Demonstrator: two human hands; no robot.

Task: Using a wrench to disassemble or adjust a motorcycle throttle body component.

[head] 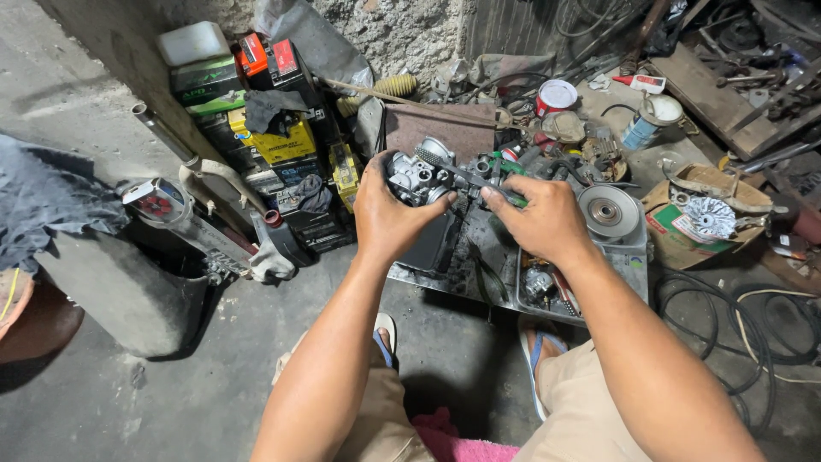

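Cast grey metal fills the left hand (389, 214): its grip is closed around a small carburettor body (419, 175), knobbly with ports and round bosses, held above the metal tray (633, 265). The right hand (547, 224) is clenched on a green-handled screwdriver (492, 175), its dark shaft reaching left into the casting. By the look of it, a screw is being worked; turning it calls for a steady casting and a blade kept square. Beside the right hand lies a smooth, ridged pulley disc (608, 211); stacked batteries (274, 137) stand left on the gritty concrete floor (171, 393).
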